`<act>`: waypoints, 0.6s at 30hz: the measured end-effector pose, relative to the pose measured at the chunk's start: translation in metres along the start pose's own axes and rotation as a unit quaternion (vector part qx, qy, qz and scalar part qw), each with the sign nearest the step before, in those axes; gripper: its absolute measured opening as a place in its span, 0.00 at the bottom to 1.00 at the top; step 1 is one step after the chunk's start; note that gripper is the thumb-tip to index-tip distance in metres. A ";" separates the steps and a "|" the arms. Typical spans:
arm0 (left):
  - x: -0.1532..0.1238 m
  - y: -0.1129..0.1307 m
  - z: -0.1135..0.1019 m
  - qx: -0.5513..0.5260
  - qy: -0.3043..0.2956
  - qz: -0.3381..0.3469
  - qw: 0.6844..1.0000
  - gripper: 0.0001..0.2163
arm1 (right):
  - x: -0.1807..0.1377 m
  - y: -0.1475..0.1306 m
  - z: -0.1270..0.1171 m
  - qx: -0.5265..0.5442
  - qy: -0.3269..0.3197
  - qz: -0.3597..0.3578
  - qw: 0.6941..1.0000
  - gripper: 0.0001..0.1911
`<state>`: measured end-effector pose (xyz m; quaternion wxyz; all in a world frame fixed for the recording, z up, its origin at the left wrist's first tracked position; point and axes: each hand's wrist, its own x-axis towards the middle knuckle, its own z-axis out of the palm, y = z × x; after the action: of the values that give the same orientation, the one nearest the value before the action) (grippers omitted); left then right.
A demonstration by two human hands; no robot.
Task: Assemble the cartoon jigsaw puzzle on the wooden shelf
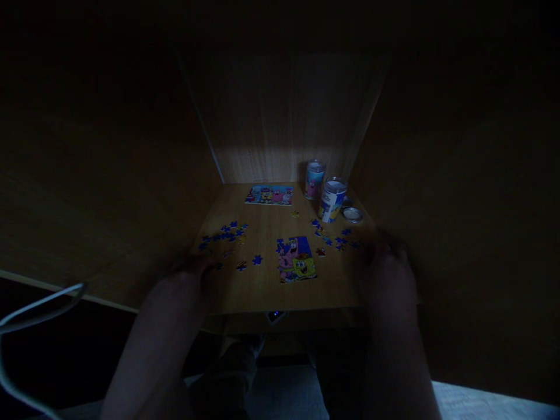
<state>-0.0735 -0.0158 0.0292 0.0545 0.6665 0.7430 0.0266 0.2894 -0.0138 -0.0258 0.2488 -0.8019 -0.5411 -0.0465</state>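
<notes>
A partly built cartoon jigsaw [296, 259] lies in the middle of a lit wooden table [262, 286]. Loose blue pieces are scattered at the left [224, 232] and at the right [336, 239]. My left hand [196, 268] rests at the table's left edge near the left pieces, in deep shadow. My right hand [387, 256] sits at the right edge beside the right pieces. The fingers of both hands are too dark to make out.
A finished jigsaw picture [269, 195] lies at the back. Two printed tins [315, 179] [332, 199] stand at the back right, with round lids [352, 214] beside them. Wooden walls close in on both sides. A white cable [39, 306] loops at the lower left.
</notes>
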 end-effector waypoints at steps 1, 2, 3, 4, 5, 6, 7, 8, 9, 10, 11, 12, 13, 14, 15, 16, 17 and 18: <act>0.000 0.002 -0.002 0.002 -0.005 -0.002 1.000 0.20 | 0.000 -0.001 -0.001 0.003 0.003 0.005 1.000 0.18; -0.001 0.003 -0.004 0.004 -0.006 -0.004 1.000 0.20 | 0.000 -0.002 -0.002 0.006 0.007 0.008 1.000 0.18; -0.001 0.005 -0.006 0.005 -0.008 -0.005 1.000 0.20 | 0.000 -0.003 -0.002 0.008 0.011 0.011 1.000 0.18; -0.002 0.007 -0.008 0.007 -0.011 -0.007 1.000 0.20 | 0.001 -0.003 -0.002 0.010 0.014 0.013 1.000 0.18; -0.003 0.009 -0.009 0.011 -0.014 -0.009 1.000 0.21 | 0.001 -0.003 -0.002 0.012 0.017 0.013 1.000 0.18; -0.003 0.010 -0.009 0.016 -0.016 -0.010 1.000 0.21 | 0.001 -0.004 -0.002 0.013 0.019 0.013 1.000 0.18; -0.003 0.010 -0.010 0.020 -0.019 -0.013 1.000 0.21 | 0.001 -0.004 -0.002 0.011 0.019 0.011 1.000 0.18; -0.003 0.010 -0.010 0.024 -0.024 -0.014 0.999 0.21 | 0.001 -0.003 -0.002 0.009 0.018 0.010 1.000 0.18; -0.003 0.010 -0.009 0.026 -0.030 -0.014 0.999 0.21 | 0.001 -0.003 -0.002 0.007 0.018 0.011 1.000 0.18; -0.002 0.009 -0.008 0.026 -0.033 -0.015 0.999 0.22 | 0.000 -0.003 -0.002 0.006 0.017 0.012 1.000 0.18; -0.002 0.008 -0.007 0.026 -0.030 -0.013 0.999 0.22 | 0.000 -0.003 -0.003 0.007 0.013 0.013 1.000 0.18; -0.002 0.007 -0.005 0.024 -0.022 -0.011 0.999 0.22 | -0.001 -0.003 -0.003 0.010 0.009 0.011 1.000 0.18; -0.002 0.006 -0.003 0.024 -0.010 -0.007 1.000 0.21 | -0.001 -0.003 -0.004 0.016 0.004 0.006 1.000 0.18; -0.002 0.004 -0.001 0.023 0.004 -0.003 1.000 0.21 | -0.001 -0.003 -0.005 0.026 -0.002 -0.003 1.000 0.19; -0.002 0.003 0.002 0.024 0.018 0.000 1.000 0.20 | -0.001 -0.003 -0.005 0.040 -0.006 -0.017 0.999 0.19; -0.002 0.002 0.004 0.025 0.028 0.003 0.999 0.20 | -0.001 -0.003 -0.005 0.058 -0.008 -0.032 0.998 0.19; -0.001 0.000 0.007 0.026 0.032 0.005 0.999 0.19 | 0.000 -0.004 -0.005 0.078 -0.007 -0.047 0.996 0.18; -0.001 -0.001 0.008 0.028 0.035 0.006 0.999 0.20 | 0.000 -0.004 -0.004 0.094 -0.007 -0.058 0.994 0.16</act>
<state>-0.0735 -0.0176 0.0207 0.0096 0.6711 0.7407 0.0300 0.2865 -0.0145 -0.0204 0.3162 -0.7427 -0.5902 -0.0047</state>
